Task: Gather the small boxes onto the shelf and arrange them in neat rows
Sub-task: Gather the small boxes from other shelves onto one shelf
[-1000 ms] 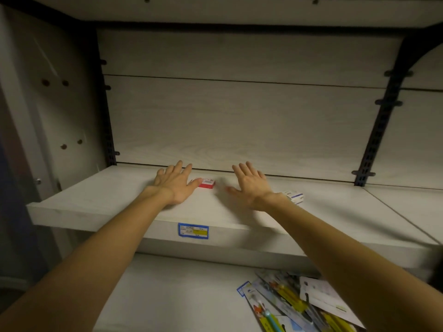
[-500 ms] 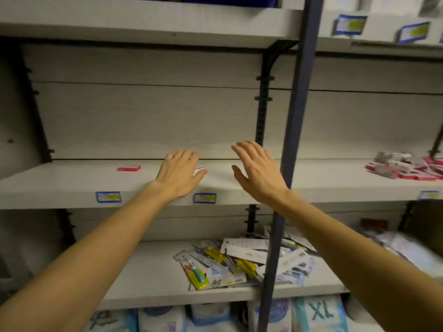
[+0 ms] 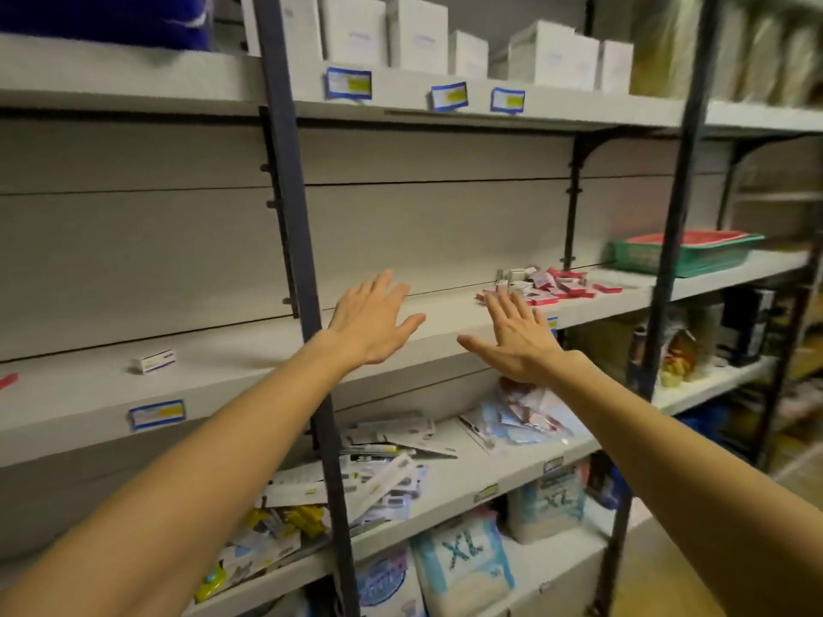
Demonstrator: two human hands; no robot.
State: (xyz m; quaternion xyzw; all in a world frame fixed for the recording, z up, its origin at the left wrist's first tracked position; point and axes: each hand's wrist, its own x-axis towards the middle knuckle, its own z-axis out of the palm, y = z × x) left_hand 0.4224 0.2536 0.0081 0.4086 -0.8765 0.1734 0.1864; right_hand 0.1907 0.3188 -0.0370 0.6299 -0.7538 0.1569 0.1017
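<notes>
A loose pile of small red and white boxes [image 3: 550, 285] lies on the grey middle shelf [image 3: 249, 362], right of centre. One white box with blue print [image 3: 154, 361] sits alone at the shelf's left, and a red box [image 3: 8, 379] shows at the frame's left edge. My left hand [image 3: 372, 320] hovers open, palm down, over the shelf's middle. My right hand [image 3: 516, 334] is open too, fingers spread, just in front of the pile and holding nothing.
A dark upright post [image 3: 303, 278] crosses in front of my left forearm; another post [image 3: 672, 260] stands at the right. A green basket [image 3: 681, 256] sits beyond the pile. Flat packets [image 3: 387, 465] litter the lower shelf, white cartons [image 3: 418, 35] line the upper one.
The view has swung right and back from the shelf. Both hands have lifted off the two single boxes and travelled right toward the pile, still holding nothing.
</notes>
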